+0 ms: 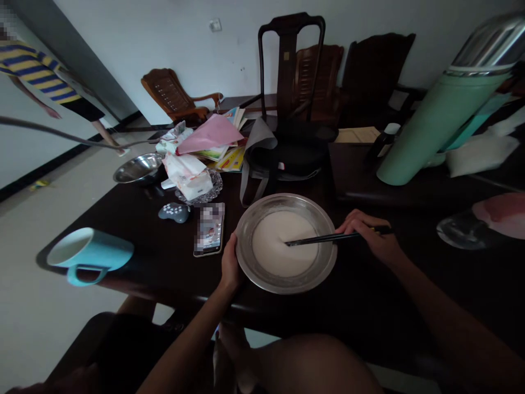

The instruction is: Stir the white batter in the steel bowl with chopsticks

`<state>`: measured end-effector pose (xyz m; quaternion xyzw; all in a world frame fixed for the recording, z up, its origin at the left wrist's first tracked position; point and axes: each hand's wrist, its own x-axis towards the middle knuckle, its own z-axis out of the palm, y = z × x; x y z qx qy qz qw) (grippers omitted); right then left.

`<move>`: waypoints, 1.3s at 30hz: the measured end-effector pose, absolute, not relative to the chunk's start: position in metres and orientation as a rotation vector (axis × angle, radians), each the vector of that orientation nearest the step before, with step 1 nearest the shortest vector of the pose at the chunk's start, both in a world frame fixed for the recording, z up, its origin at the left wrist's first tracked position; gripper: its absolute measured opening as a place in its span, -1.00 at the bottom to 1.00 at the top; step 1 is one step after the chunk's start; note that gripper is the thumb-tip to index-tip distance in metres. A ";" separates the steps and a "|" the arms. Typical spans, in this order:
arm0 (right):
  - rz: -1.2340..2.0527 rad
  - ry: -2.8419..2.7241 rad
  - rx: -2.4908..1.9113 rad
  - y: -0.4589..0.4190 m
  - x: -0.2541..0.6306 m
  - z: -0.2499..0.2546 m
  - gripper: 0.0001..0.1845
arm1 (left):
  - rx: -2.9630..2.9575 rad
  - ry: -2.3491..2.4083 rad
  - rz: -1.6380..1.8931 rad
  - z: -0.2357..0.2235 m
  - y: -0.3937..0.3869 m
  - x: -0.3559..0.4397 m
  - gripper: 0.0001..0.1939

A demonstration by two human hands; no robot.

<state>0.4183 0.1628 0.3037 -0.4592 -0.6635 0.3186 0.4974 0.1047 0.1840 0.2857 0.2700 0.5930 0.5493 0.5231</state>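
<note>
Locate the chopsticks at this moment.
In the head view, just right of centre, the chopsticks are in the right hand, reaching over the right rim of the bowl with their tips at the white liquid.

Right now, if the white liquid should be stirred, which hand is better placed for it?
The right hand, I think: it holds the black chopsticks, whose tips reach the white liquid. The left hand touches the side of the bowl and seems better suited to steadying it.
</note>
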 end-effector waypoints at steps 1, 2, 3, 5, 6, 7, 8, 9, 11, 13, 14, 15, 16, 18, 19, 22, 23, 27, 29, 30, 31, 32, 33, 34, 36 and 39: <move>0.782 -1.643 -1.098 0.163 0.418 0.303 -0.68 | 0.639 1.408 1.327 0.285 0.184 0.105 -0.70; 0.780 -1.675 -1.090 0.163 0.417 0.303 -0.70 | 0.635 1.394 1.345 0.285 0.184 0.105 -0.71; 0.768 -1.692 -1.092 0.163 0.417 0.303 -0.73 | 0.636 1.380 1.367 0.284 0.184 0.105 -0.71; 0.742 -1.658 -1.121 0.163 0.418 0.303 -0.74 | 0.634 1.371 1.399 0.281 0.184 0.103 -0.72; 0.739 -1.620 -1.133 0.163 0.418 0.303 -0.73 | 0.637 1.377 1.405 0.279 0.184 0.102 -0.72; 0.746 -1.585 -1.135 0.163 0.419 0.302 -0.70 | 0.646 1.387 1.406 0.278 0.184 0.102 -0.72; 0.762 -1.569 -1.126 0.163 0.419 0.302 -0.67 | 0.663 1.399 1.403 0.278 0.184 0.101 -0.72; 0.782 -1.578 -1.109 0.163 0.419 0.302 -0.66 | 0.684 1.412 1.396 0.277 0.184 0.100 -0.72; 0.800 -1.645 -1.072 0.162 0.417 0.304 -0.69 | 0.737 1.428 1.383 0.279 0.184 0.100 -0.70; 0.782 -1.684 -1.081 0.162 0.416 0.305 -0.74 | 0.795 1.432 1.370 0.281 0.183 0.100 -0.68; 0.767 -1.667 -1.101 0.162 0.415 0.306 -0.75 | 0.824 1.435 1.361 0.282 0.183 0.100 -0.67; 0.756 -1.631 -1.117 0.161 0.415 0.307 -0.73 | 0.850 1.442 1.351 0.283 0.182 0.101 -0.66; 0.754 -1.589 -1.128 0.161 0.416 0.307 -0.70 | 0.874 1.454 1.340 0.284 0.182 0.101 -0.66; 0.782 -1.550 -1.118 0.161 0.416 0.306 -0.65 | 0.908 1.486 1.326 0.285 0.181 0.101 -0.66; 0.802 -1.567 -1.099 0.161 0.416 0.305 -0.65 | 0.916 1.502 1.324 0.285 0.181 0.101 -0.66; 0.811 -1.672 -1.068 0.162 0.416 0.303 -0.73 | 0.949 1.511 1.329 0.283 0.182 0.100 -0.65; 0.792 -1.681 -1.081 0.163 0.416 0.302 -0.75 | 0.963 1.506 1.327 0.282 0.182 0.100 -0.65; 0.772 -1.578 -1.132 0.163 0.417 0.302 -0.69 | 1.015 1.513 1.314 0.277 0.181 0.097 -0.67; 0.810 -1.592 -1.096 0.162 0.417 0.302 -0.66 | 1.007 1.532 1.318 0.276 0.180 0.096 -0.68; 0.823 -1.622 -1.075 0.162 0.417 0.302 -0.67 | 0.998 1.542 1.322 0.276 0.180 0.096 -0.68; 0.825 -1.653 -1.066 0.162 0.417 0.302 -0.69 | 0.987 1.550 1.324 0.276 0.179 0.096 -0.68; 0.815 -1.671 -1.072 0.162 0.417 0.302 -0.72 | 0.977 1.555 1.325 0.276 0.179 0.096 -0.67; 0.798 -1.668 -1.090 0.162 0.417 0.303 -0.74 | 0.969 1.554 1.323 0.277 0.179 0.096 -0.67; 0.782 -1.647 -1.111 0.162 0.417 0.303 -0.75 | 0.963 1.550 1.319 0.278 0.179 0.097 -0.67; 0.774 -1.593 -1.132 0.162 0.418 0.303 -0.71 | 0.953 1.528 1.309 0.279 0.180 0.098 -0.65; 0.811 -1.615 -1.091 0.162 0.417 0.304 -0.66 | 0.975 1.482 1.304 0.280 0.181 0.100 -0.63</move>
